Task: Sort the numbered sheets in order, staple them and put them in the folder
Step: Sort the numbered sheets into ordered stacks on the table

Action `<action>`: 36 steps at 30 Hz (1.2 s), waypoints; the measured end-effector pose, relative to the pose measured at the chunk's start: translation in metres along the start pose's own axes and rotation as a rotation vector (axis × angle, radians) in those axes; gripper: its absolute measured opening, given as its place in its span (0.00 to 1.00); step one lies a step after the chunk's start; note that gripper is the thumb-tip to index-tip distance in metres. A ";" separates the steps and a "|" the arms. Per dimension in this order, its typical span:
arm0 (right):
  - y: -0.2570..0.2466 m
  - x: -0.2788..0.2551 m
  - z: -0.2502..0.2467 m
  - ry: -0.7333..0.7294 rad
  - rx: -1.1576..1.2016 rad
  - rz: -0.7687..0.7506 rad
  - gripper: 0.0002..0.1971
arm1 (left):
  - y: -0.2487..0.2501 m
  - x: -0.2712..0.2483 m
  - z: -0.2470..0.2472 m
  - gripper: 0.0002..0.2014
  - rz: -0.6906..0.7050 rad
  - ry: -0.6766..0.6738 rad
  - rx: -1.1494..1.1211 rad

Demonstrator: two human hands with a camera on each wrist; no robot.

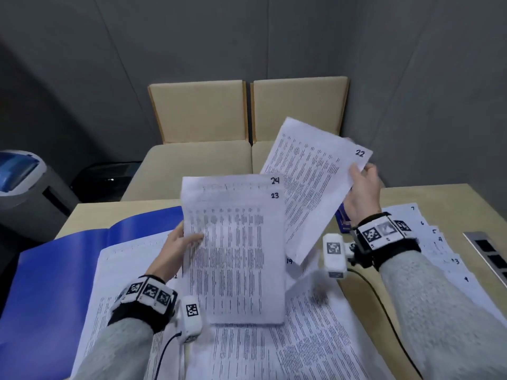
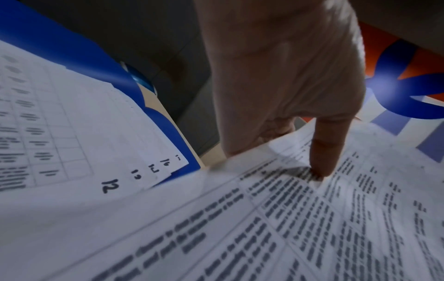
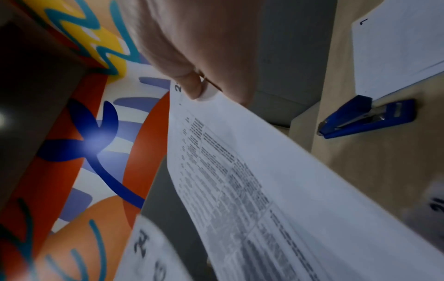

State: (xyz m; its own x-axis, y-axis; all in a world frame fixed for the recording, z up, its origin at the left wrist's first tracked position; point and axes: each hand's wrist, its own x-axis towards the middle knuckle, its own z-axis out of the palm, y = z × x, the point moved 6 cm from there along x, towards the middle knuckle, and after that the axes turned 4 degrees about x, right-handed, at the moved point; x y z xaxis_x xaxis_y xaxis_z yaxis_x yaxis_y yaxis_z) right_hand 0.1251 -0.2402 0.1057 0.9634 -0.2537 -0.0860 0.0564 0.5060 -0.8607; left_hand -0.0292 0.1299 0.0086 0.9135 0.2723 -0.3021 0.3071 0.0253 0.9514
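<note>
My left hand pinches the left edge of two upright sheets, 23 in front and 24 peeking out behind; its thumb lies on the print. My right hand pinches sheet 22 by its top right corner, raised and tilted to the right of the pair; the thumb sits by the number. The open blue folder lies at the left. A blue stapler rests on the table, half hidden behind sheet 22 in the head view.
Printed sheets cover the table in front of me, a fan numbered from 12 on the folder. Low-numbered sheets are fanned at the right beside a socket strip. Two beige chairs stand beyond the table, a bin at left.
</note>
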 end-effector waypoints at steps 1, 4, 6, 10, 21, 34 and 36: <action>0.009 -0.002 -0.001 -0.010 -0.022 0.034 0.08 | 0.000 0.001 0.007 0.18 -0.009 -0.040 0.013; 0.046 -0.012 -0.006 -0.077 -0.148 0.210 0.05 | -0.008 0.001 0.029 0.15 -0.026 -0.092 0.063; 0.074 -0.020 -0.013 -0.134 -0.162 0.351 0.05 | -0.018 0.001 0.041 0.14 -0.044 -0.118 0.098; 0.105 -0.035 -0.020 -0.154 -0.114 0.491 0.08 | -0.039 0.001 0.050 0.15 -0.109 -0.119 0.124; 0.130 -0.039 -0.031 -0.169 -0.344 0.566 0.16 | -0.068 -0.009 0.045 0.10 -0.184 -0.055 0.075; 0.009 -0.008 -0.077 0.357 -0.274 -0.148 0.14 | -0.109 0.002 0.016 0.16 -0.165 0.243 0.250; 0.002 -0.001 -0.089 0.425 -0.172 -0.053 0.19 | -0.115 0.007 0.012 0.19 -0.182 0.251 0.262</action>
State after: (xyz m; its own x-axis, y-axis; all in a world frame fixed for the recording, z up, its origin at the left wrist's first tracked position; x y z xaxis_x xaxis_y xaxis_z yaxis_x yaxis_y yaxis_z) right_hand 0.1008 -0.3120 0.0590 0.7652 -0.6096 -0.2070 0.0241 0.3485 -0.9370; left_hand -0.0550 0.1172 -0.1040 0.7543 0.5136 -0.4089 0.5450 -0.1427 0.8262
